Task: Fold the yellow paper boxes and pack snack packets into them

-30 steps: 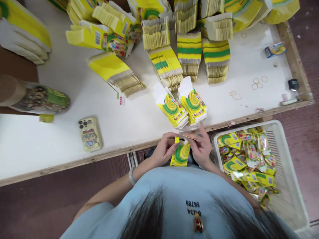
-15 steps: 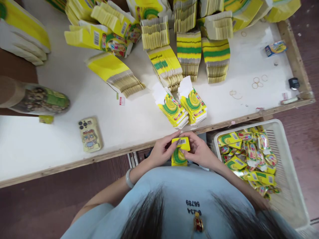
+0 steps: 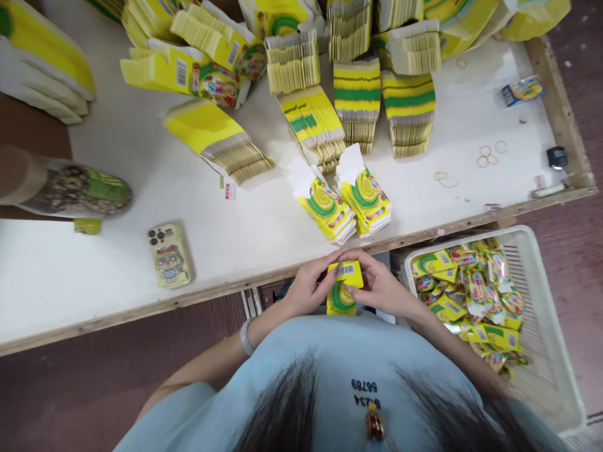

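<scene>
Just below the table edge, my left hand point(image 3: 311, 284) and my right hand point(image 3: 380, 285) grip a small yellow and green cardboard box point(image 3: 343, 300) from its two sides. A barcode shows on the box's upper part, and both thumbs rest on its face. My fingers behind it are hidden. Right beyond my hands, two small stacks of flat printed boxes, one on the left point(image 3: 326, 207) and one on the right point(image 3: 367, 198), lie on the white table point(image 3: 245, 232) with white flaps pointing away.
Fanned stacks of flat yellow cartons point(image 3: 407, 113) fill the table's back. A phone point(image 3: 170, 256) and a jar point(image 3: 85, 188) stand left. To my right, a white plastic basket point(image 3: 549, 326) holds many filled packs point(image 3: 471, 289). A small blue box point(image 3: 522, 91) lies near the wooden rim point(image 3: 568, 116).
Both hands and the held box have shifted very slightly to the right. The grip looks the same, and the things on the table have stayed in place.
</scene>
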Demonstrator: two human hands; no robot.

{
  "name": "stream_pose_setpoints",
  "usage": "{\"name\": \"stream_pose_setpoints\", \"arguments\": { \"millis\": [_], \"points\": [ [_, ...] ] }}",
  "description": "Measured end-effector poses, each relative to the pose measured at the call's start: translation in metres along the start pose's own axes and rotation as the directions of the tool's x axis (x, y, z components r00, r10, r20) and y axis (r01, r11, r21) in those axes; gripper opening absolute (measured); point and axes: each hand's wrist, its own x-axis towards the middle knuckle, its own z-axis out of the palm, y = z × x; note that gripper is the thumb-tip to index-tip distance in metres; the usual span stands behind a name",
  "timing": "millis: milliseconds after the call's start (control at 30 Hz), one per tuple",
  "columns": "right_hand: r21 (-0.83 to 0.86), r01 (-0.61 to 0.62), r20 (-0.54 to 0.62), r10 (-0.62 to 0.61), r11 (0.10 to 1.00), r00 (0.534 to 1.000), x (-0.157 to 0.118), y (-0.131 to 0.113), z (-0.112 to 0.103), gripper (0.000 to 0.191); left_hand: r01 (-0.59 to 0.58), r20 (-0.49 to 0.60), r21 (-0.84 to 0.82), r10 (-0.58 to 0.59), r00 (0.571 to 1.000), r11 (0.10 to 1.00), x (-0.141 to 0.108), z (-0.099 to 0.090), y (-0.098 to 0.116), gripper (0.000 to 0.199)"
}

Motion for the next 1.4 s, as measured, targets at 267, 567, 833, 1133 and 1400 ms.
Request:
{"name": "stream_pose_setpoints", "arguments": {
  "millis": [267, 567, 833, 1133, 1400],
  "points": [
    [-0.132, -0.018, -0.044, 0.012, 0.991, 0.999, -0.002, 0.003, 0.004, 0.051, -0.01, -0.016, 0.039, 0.011, 1.0, 0.999, -0.002, 0.002, -0.006, 0.047],
    [0.102, -0.045, 0.084, 0.037, 0.994, 0.996, -0.007, 0.002, -0.011, 0.036, -0.111, 0.105, 0.134, 0.098, 0.99, 0.985, -0.003, -0.004, -0.005, 0.056],
    [-0.23, 0.032, -0.443, -0.134, 0.973, 0.887, -0.038, 0.003, -0.054, 0.03, -0.092, -0.171, 0.582, 0.232, 0.958, 0.808, 0.069, -0.053, -0.008, 0.051],
    [-0.657, -0.745, -0.737, -0.308, 0.118, 0.601, -0.136, -0.01, -0.158, 0.066, 0.196, -0.362, 0.656, 0.076, 0.929, 0.729, 0.167, -0.126, -0.046, 0.03],
    [-0.952, 0.098, -0.211, -0.852, 0.291, 0.479, 0.025, -0.023, -0.051, 0.056, -0.254, -0.324, 0.559, 0.49, 0.81, 0.789, 0.12, -0.087, 0.022, 0.043]
  ]
}}
